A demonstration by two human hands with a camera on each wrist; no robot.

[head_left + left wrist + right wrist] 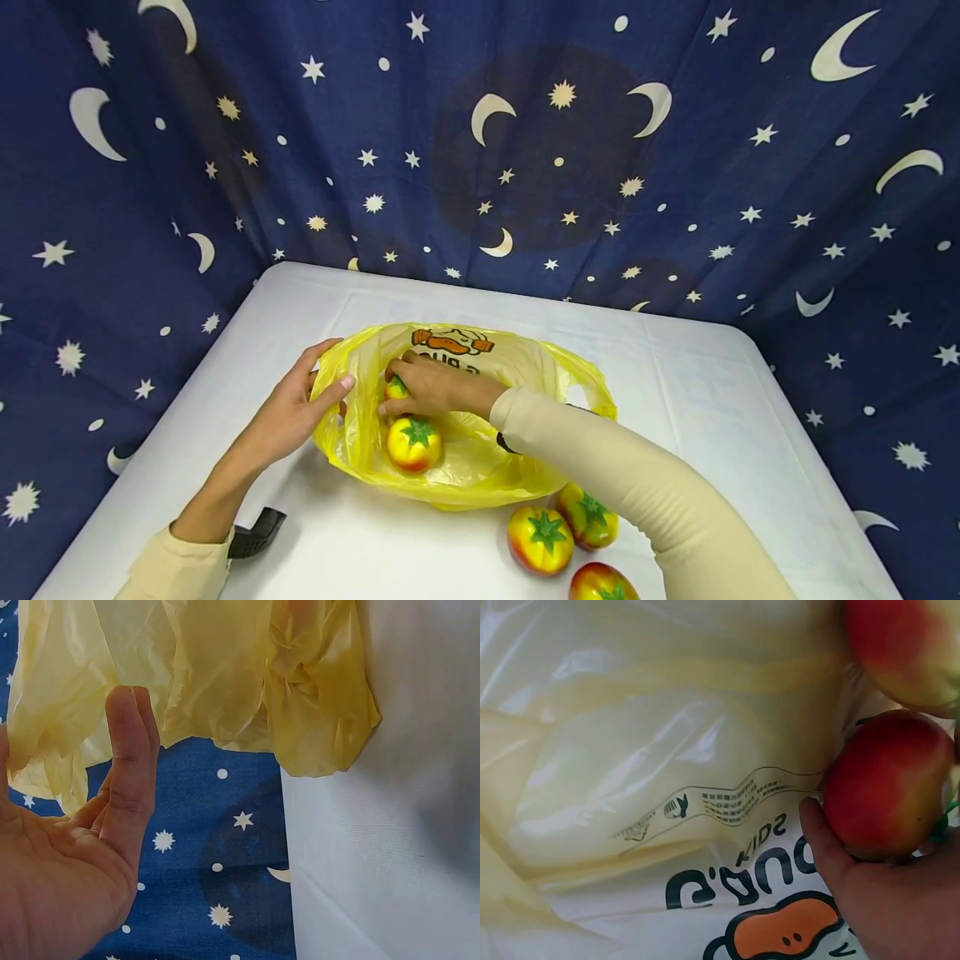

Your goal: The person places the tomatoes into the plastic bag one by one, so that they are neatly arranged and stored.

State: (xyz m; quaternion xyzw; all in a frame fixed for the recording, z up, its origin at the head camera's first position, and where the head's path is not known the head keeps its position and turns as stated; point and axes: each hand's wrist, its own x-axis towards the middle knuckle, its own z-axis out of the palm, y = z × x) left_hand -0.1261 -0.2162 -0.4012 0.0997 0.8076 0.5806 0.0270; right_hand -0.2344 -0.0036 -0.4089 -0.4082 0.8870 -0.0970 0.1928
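A yellow plastic bag (487,492) with a printed cartoon duck lies on the table, its mouth spread open. My left hand (300,404) holds the bag's left edge, thumb on the near side and fingers behind it; in the left wrist view the fingers (129,761) stand fairly straight beside the thin plastic. Inside the bag, my right hand (427,385) grips a red-and-yellow toy tomato (885,784) with a green star-shaped top. Another toy tomato (414,444) sits in the bag just nearer to me, touching or close to that hand.
Several more toy tomatoes (540,540) lie on the white table (720,433) in front of the bag, below my right sleeve. A black object (257,533) shows beside my left wrist. A dark blue curtain (525,167) with moons and stars surrounds the table.
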